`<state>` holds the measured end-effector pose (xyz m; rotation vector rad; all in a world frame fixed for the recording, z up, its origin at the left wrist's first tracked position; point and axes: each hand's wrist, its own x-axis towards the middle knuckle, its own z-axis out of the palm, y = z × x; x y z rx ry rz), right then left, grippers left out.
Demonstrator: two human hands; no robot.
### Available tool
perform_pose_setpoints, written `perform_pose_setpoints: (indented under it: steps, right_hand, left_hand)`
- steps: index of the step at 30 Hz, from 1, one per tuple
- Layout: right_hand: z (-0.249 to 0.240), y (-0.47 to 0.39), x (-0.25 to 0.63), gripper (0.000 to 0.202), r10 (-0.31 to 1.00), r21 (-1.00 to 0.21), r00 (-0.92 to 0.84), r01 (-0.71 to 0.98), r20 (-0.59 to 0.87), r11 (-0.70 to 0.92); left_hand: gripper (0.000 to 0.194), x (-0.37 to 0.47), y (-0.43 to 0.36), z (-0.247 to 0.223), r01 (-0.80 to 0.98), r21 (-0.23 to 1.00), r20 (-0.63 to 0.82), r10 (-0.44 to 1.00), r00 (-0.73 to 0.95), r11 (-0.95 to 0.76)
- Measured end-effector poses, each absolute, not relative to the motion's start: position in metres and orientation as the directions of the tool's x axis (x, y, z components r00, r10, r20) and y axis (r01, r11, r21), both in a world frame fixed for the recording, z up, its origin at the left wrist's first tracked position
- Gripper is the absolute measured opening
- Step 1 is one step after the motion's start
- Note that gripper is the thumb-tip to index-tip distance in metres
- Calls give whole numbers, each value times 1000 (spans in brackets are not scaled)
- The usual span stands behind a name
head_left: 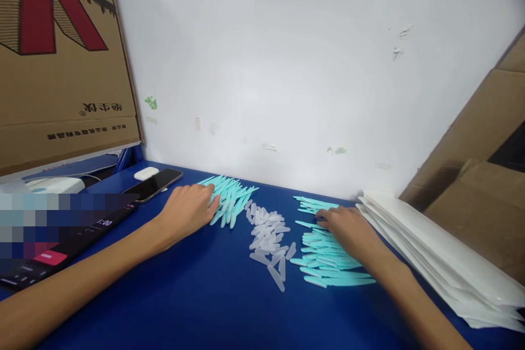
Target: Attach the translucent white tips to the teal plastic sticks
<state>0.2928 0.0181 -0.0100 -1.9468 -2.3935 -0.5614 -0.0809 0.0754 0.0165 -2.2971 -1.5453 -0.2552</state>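
Note:
Two groups of thin turquoise pieces lie on the blue table (197, 295). My left hand (191, 209) rests at the left edge of the left turquoise pile (232, 199), its fingers curled in and their tips partly hidden. Over the upper part of the right turquoise pile (328, 251) is my right hand (346, 227), fingers bent down at the pieces; whether it grips one cannot be made out. Between the two groups sits a heap of translucent whitish pieces (268, 232), touched by neither hand.
A phone (159, 183) and a white case (146, 173) lie at the back left, with a dark screen device (69, 246) nearer. White sheets or bags (443, 262) are stacked on the right. Cardboard (69, 82) stands left, more cardboard (479, 208) right, and a white wall (266, 65) behind.

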Motion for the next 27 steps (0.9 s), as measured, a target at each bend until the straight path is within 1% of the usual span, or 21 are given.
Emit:
perform_pose_setpoints:
  steps: [2, 3, 6, 7, 9, 11, 13, 17, 19, 22, 24, 27]
  right_hand:
    - [-9, 19, 292, 17, 946, 253, -235, 951, 223, 176]
    - [-9, 19, 292, 18, 946, 244, -239, 952, 219, 184]
    - [-7, 17, 293, 20, 947, 213, -252, 954, 198, 210]
    - [-6, 16, 294, 20, 948, 202, -256, 955, 190, 218]
    - [-6, 16, 296, 18, 949, 180, -262, 956, 173, 231]
    - [-8, 16, 298, 15, 950, 166, -264, 957, 164, 238]
    - [-10, 18, 298, 11, 951, 162, -263, 958, 164, 237]
    - [-12, 19, 293, 7, 944, 180, -275, 953, 184, 242]
    - [-12, 19, 289, 7, 937, 197, -289, 948, 197, 251]
    - [-10, 17, 286, 10, 926, 224, -306, 940, 219, 258]
    - [-7, 16, 285, 11, 921, 239, -304, 939, 242, 247]
    - [-1, 14, 282, 8, 914, 252, -297, 940, 276, 229]
  left_hand:
    - [36, -77, 70, 16, 902, -170, 378, 819, 432, -397]
    - [34, -75, 66, 15, 872, -154, 390, 782, 486, -465]
    - [31, -68, 53, 9, 688, -80, 376, 618, 691, -721]
    - [29, -66, 48, 6, 624, -40, 358, 573, 738, -780]
    - [26, -62, 40, 0, 538, 35, 329, 518, 789, -842]
    - [27, -59, 34, -7, 512, 82, 313, 510, 801, -855]
    - [28, -57, 33, -13, 520, 103, 307, 524, 794, -848]
    - [23, -54, 36, -22, 533, 142, 290, 550, 783, -834]
    - [21, -53, 38, -24, 520, 166, 279, 545, 790, -838]
    - [22, -52, 39, -25, 509, 169, 274, 536, 798, -844]
    - [22, -52, 40, -22, 515, 170, 294, 542, 788, -841]
    - [21, -53, 40, -17, 518, 214, 359, 560, 747, -828]
